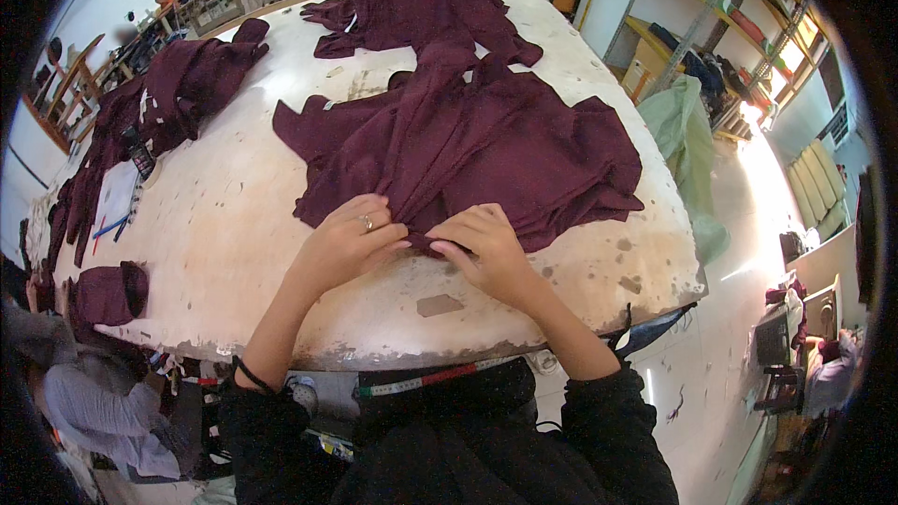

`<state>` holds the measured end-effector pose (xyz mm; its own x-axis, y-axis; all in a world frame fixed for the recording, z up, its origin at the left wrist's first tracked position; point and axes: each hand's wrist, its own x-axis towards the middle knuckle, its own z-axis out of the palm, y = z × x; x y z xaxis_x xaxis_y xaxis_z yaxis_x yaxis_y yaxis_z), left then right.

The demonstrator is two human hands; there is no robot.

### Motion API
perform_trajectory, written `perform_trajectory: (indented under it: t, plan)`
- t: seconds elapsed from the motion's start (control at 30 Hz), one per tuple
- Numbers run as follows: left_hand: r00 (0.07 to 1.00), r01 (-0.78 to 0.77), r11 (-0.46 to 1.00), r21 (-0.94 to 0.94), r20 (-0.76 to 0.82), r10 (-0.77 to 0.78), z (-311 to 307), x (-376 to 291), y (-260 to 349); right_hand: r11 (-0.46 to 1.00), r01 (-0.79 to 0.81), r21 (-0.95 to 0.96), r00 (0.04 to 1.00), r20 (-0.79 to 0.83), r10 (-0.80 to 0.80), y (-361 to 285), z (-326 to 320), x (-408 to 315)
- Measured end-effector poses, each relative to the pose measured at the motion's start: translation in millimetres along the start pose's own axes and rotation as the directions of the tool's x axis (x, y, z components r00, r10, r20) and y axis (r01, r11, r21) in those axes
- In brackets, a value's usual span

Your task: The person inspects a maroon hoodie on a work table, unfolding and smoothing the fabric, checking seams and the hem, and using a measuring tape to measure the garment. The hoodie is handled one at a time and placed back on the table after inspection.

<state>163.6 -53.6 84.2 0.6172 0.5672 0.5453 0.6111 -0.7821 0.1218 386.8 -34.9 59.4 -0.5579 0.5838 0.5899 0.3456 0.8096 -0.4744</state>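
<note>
A maroon fabric garment [484,147] lies spread and creased on a pale, stained worktable [231,252]. Both hands pinch its near edge, a short stretch of cloth between them. My left hand [361,235], with a ring on one finger, grips the cloth at the left of that stretch. Close by on the right, my right hand [484,242] holds the same edge between thumb and fingers. Folds of cloth gather towards the hands. Beyond, more maroon garments [428,7] lie heaped at the table's far side. The fingertips partly hide the held edge.
At the left lie more maroon garments [182,84], a sheet of paper [116,193], pens [112,226] and a rolled maroon piece [109,294]. A person in grey [105,407] is at the lower left. Metal shelving [691,28] and green plastic sheeting [677,147] stand to the right.
</note>
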Motion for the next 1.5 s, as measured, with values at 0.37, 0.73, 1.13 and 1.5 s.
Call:
perform_trajectory:
  t: [0.37, 0.73, 1.13, 1.5]
  plan:
    - [0.842, 0.539, 0.817, -0.206, 0.127, -0.524, -3, -93, 57, 0.674, -0.602, -0.428, 0.78, -0.494, 0.384, 107, -142, -98]
    - [0.768, 0.616, 0.748, -0.247, -0.021, -0.64, 1, -101, 84, 0.834, -0.529, 0.158, 0.816, -0.174, 0.551, 89, -157, -15]
    - [0.724, 0.656, 0.714, -0.245, -0.063, -0.687, 5, -108, 80, 0.953, -0.063, 0.295, 0.896, -0.404, 0.185, 105, -129, 57]
    - [0.694, 0.683, 0.697, -0.216, -0.104, -0.713, 10, -111, 78, 0.974, 0.199, -0.11, 0.967, -0.138, -0.213, 86, -136, 130]
